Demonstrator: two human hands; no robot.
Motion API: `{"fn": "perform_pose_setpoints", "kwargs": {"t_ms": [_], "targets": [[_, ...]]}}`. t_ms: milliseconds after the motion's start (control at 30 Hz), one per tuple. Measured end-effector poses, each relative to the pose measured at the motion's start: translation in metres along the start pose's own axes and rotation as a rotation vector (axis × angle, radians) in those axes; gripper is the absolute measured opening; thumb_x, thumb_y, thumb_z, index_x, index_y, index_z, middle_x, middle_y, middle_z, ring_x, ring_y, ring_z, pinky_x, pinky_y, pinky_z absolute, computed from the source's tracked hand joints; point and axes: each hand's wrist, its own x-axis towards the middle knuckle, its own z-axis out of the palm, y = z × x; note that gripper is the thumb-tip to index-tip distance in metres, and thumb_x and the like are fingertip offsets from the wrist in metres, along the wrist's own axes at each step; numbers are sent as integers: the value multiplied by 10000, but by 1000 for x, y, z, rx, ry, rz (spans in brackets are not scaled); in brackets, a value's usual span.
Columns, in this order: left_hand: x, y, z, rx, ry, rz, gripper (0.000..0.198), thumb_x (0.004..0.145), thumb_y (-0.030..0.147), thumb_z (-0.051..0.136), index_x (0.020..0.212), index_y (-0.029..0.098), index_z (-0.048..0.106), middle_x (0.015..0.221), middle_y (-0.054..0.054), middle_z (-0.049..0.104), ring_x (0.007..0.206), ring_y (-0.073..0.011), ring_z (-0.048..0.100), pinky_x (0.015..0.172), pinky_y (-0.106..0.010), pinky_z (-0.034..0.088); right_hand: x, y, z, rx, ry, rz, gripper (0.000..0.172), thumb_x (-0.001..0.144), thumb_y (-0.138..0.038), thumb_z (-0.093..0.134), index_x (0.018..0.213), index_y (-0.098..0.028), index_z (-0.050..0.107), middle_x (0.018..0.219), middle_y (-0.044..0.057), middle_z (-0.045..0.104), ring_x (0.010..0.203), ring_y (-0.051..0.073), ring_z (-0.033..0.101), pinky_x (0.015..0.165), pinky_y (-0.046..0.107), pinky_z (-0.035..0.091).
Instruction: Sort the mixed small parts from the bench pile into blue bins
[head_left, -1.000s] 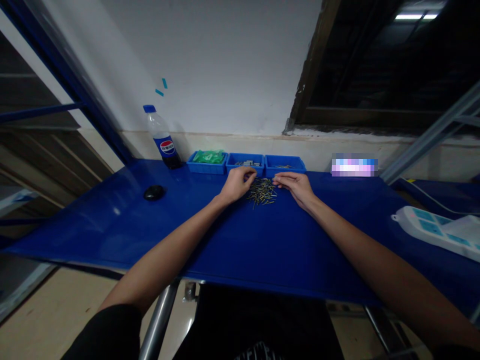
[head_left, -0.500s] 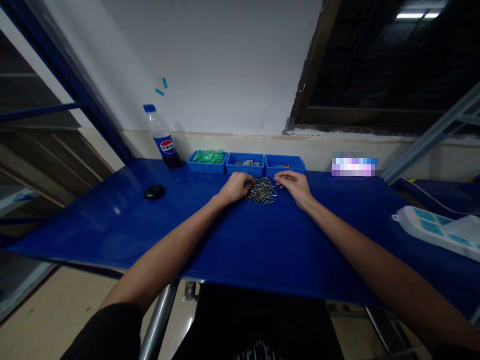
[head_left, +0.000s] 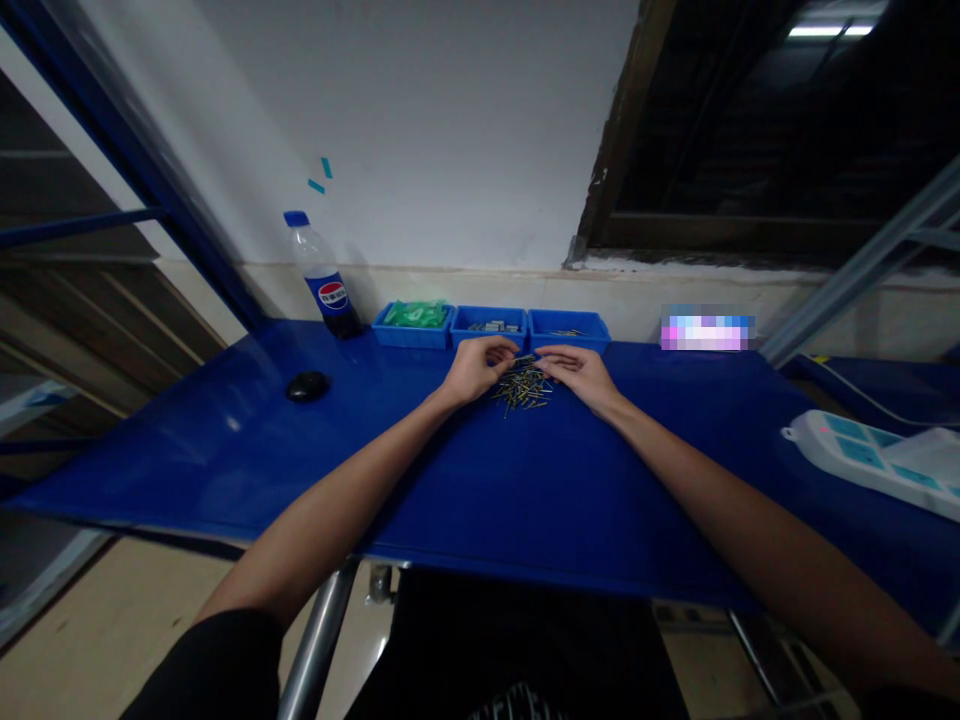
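Many slim metal pieces (head_left: pixel 523 391) lay heaped on the tabletop (head_left: pixel 517 490) between my loosely curled left hand (head_left: pixel 472 372) and right hand (head_left: pixel 589 377), their hold unclear; I judged each piece light, stiff, best pinched mid-length.

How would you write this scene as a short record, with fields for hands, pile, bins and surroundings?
Left hand: curled at pile's left; grip unclear
Right hand: at pile's right; grip unclear
Pile: thin metal pieces on blue table
Left bin: green packets
Middle bin: small grey pieces
Right bin: few thin pieces
Surroundings: bottle, black rounded object
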Motion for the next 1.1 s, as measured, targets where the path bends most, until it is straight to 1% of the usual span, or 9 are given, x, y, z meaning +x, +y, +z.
{"fn": "perform_pose_setpoints", "kwargs": {"t_ms": [100, 333, 467, 567, 633, 700, 767, 900, 1100], "targets": [[-1, 6, 4, -54, -23, 22, 188, 832, 123, 681, 1007, 124, 751, 883, -77, 761, 800, -158, 710, 803, -315, 598, -2, -2, 0, 16, -50, 0, 342, 682, -418, 873, 967, -235, 824, 936, 72, 812, 805, 230, 728, 738, 377, 558], [-3, 9, 10, -66, -49, 25, 156, 848, 153, 699, 992, 127, 752, 876, -77, 761, 784, -159, 710, 795, -313, 603, -3, -6, -3, 48, -68, 38, 345, 665, -441, 893, 936, -237, 834, 803, 54, 794, 686, 194, 682, 603, 319, 492], [-3, 9, 7, 68, -52, 52, 192, 864, 182, 704, 1045, 138, 755, 979, -96, 781, 843, -188, 723, 824, -343, 605, -1, -4, -4, 78, -17, 34, 293, 662, -433, 887, 856, -222, 828, 763, 58, 783, 648, 181, 656, 565, 301, 463], [-3, 3, 2, 302, -68, 110, 253, 902, 199, 665, 1135, 162, 759, 1140, -118, 773, 1034, -250, 719, 977, -428, 565, 0, -2, -6, 116, 87, -1, 309, 709, -415, 857, 945, -218, 825, 908, 79, 806, 657, 170, 645, 549, 294, 450], [-3, -3, -2, 405, -126, 149, 287, 918, 161, 613, 1164, 165, 761, 1195, -124, 762, 1136, -273, 696, 1060, -451, 518, 1, -1, -7, 132, 127, -12, 417, 724, -395, 841, 1108, -238, 800, 1123, 93, 792, 718, 181, 669, 547, 292, 458], [-3, -9, -5, 461, -201, 154, 312, 912, 119, 579, 1150, 168, 774, 1192, -119, 766, 1148, -269, 698, 1065, -424, 514, 2, 0, -8, 131, 133, -10, 566, 725, -384, 826, 1271, -272, 734, 1335, 99, 717, 804, 204, 700, 542, 290, 470], [-3, -11, -7, 501, -253, 121, 322, 906, 105, 566, 1125, 181, 789, 1156, -110, 779, 1105, -255, 719, 1023, -383, 536, 2, 1, -9, 119, 124, -1, 661, 723, -386, 813, 1362, -287, 675, 1426, 108, 659, 853, 219, 713, 537, 286, 479], [-4, -11, -8, 542, -246, 53, 300, 891, 107, 588, 1066, 204, 812, 1086, -98, 798, 1015, -253, 748, 949, -351, 560, 2, 2, -9, 109, 105, 4, 632, 730, -394, 801, 1337, -261, 682, 1385, 123, 684, 826, 203, 707, 557, 285, 500], [-4, -12, -8, 524, -174, 47, 278, 881, 95, 602, 1019, 207, 817, 1050, -97, 799, 985, -283, 745, 928, -389, 568, 1, 2, -8, 123, 96, 13, 507, 757, -384, 794, 1242, -261, 717, 1304, 99, 726, 771, 174, 683, 597, 296, 519]]}}
